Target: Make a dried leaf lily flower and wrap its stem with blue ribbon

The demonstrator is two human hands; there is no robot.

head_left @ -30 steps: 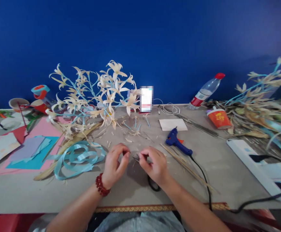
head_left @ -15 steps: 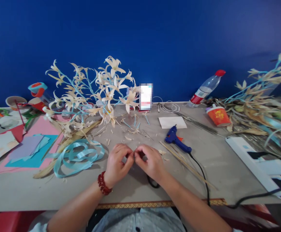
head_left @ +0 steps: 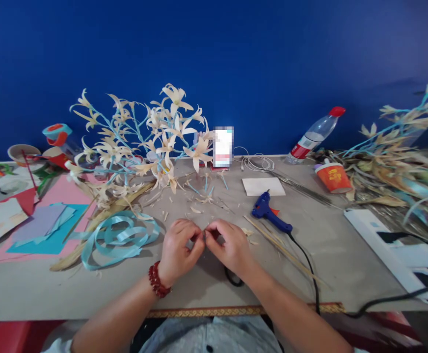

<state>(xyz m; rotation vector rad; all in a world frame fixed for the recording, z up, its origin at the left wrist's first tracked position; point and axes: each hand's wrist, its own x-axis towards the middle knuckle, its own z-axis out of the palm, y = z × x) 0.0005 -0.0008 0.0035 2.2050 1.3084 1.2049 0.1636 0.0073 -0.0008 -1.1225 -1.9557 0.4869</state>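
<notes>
My left hand point(head_left: 179, 251), with a red bead bracelet point(head_left: 157, 280) on the wrist, and my right hand point(head_left: 229, 247) meet fingertip to fingertip low over the middle of the grey table point(head_left: 199, 289). Both are closed in a pinch. A thin dark metal tip shows between the fingertips. A black loop point(head_left: 232, 280) hangs under my right palm, so it looks like small scissors held in that hand. Whatever my left fingers pinch is too small to name. Pale straw scraps point(head_left: 195, 210) lie scattered just beyond the hands.
A branch of cream straw flowers on blue stems point(head_left: 144, 142) stands behind, with blue ribbon point(head_left: 116, 240) and coloured paper point(head_left: 40, 225) to the left. To the right are a blue glue gun point(head_left: 269, 215) with its black cord point(head_left: 309, 269), straw sticks point(head_left: 280, 247), a white card point(head_left: 262, 186), an orange cup point(head_left: 334, 177), a bottle point(head_left: 315, 135) and a pile of dried stalks point(head_left: 401, 162).
My hands came together from a small gap until the fingertips touch. The dark metal tip that showed clearly a second ago is now mostly covered. The view shifted slightly.
</notes>
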